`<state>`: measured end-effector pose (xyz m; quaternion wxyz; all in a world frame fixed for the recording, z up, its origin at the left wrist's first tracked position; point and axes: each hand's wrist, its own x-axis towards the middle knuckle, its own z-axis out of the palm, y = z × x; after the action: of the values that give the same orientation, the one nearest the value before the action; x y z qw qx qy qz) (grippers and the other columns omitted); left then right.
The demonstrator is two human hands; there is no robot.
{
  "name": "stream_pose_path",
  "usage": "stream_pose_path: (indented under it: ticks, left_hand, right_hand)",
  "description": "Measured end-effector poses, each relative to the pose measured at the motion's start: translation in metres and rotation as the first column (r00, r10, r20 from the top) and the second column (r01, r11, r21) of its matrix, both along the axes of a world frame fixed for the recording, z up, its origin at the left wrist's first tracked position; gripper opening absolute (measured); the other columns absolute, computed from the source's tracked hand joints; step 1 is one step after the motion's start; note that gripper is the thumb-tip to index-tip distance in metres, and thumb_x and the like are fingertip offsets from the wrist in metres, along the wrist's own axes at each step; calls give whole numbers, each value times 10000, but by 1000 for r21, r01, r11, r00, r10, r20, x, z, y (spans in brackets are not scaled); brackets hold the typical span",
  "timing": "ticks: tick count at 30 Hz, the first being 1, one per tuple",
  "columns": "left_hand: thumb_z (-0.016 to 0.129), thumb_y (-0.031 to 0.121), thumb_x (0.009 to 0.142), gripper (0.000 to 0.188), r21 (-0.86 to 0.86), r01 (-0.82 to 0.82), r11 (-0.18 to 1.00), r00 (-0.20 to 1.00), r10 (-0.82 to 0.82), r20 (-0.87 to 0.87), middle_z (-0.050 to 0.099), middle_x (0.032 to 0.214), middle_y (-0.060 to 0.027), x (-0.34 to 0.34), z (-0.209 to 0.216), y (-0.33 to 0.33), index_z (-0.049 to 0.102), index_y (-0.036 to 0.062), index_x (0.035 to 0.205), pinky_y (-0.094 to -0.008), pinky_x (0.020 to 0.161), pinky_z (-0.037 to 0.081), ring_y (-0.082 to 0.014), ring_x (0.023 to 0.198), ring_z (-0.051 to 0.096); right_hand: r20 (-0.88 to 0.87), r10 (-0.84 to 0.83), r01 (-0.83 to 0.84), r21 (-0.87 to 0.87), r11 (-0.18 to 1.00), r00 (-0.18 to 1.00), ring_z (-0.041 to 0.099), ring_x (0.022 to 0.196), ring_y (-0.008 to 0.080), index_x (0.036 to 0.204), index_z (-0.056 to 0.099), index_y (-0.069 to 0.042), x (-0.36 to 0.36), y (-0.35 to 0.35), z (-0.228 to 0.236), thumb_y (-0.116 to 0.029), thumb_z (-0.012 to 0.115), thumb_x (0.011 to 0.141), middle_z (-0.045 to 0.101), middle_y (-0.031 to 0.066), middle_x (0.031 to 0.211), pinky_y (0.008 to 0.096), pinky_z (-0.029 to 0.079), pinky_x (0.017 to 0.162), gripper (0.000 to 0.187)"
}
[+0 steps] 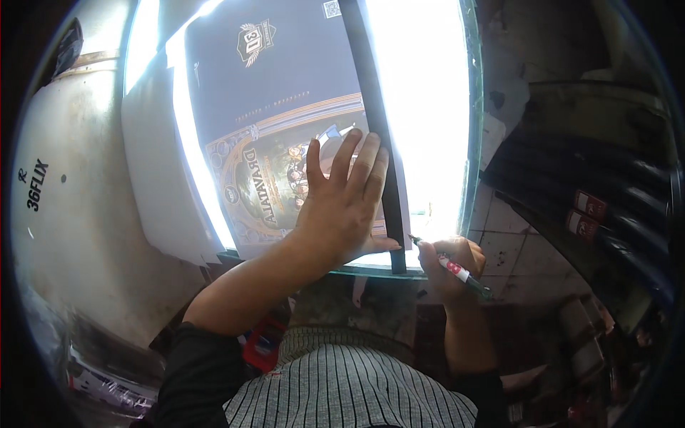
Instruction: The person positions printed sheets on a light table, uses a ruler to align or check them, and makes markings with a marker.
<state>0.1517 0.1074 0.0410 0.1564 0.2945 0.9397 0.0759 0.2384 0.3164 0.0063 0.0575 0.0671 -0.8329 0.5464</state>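
A large printed sheet (275, 78) in dark blue, with an ornate illustrated panel, lies on a brightly lit glass-topped light table (432, 85). Along its right side runs a long black straight strip (390, 214), like a ruler. My left hand (342, 192) is spread flat on the sheet, its fingertips and thumb reaching the strip. Just right of the strip's near end, my right hand (449, 264) grips a slim pen-like tool (457, 269), dark green with a white and red band. Its tip points at the sheet's right edge; whether it touches cannot be made out.
A large pale panel (78, 178) with dark lettering stands left of the table. White paper (153, 171) hangs over the table's left edge. Dark rolls (592, 192) with red labels lie at right, beyond the tiled floor (503, 253). A red object (262, 346) shows below my left forearm.
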Motion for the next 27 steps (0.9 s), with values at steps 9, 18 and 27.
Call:
stream_pose_path:
  ticks: [9, 18, 27]
  left_hand:
    - [766, 734, 633, 1224, 25, -19, 999, 999, 18, 37, 296, 1518, -241, 2, 0, 0, 333, -57, 1460, -694, 1140, 22, -401, 1470, 207]
    - [772, 724, 629, 1217, 46, -27, 999, 999, 25, 42, 296, 1528, -234, 1, -2, -2, 333, -48, 1462, -709, 1132, 41, -398, 1470, 207]
    - [746, 754, 628, 1229, 52, -39, 998, 998, 37, 54, 288, 1543, -221, 4, -6, -3, 338, -49, 1464, -713, 1139, 5, -389, 1488, 181]
  right_hand:
    - [-48, 108, -110, -45, 993, 993, 734, 684, 251, 973, 628, -13, -5, 4, -3, 26, 779, 786, 722, 171, 816, 300, 556, 584, 244]
    - [-75, 169, -163, 85, 983, 983, 659, 561, 198, 809, 595, -71, 2, 4, -9, -18, 778, 719, 640, 67, 639, 306, 482, 568, 211]
    - [28, 113, -115, 138, 984, 993, 696, 959, 199, 811, 632, -134, -8, 5, -2, -57, 811, 713, 697, 5, 724, 484, 253, 1103, 217]
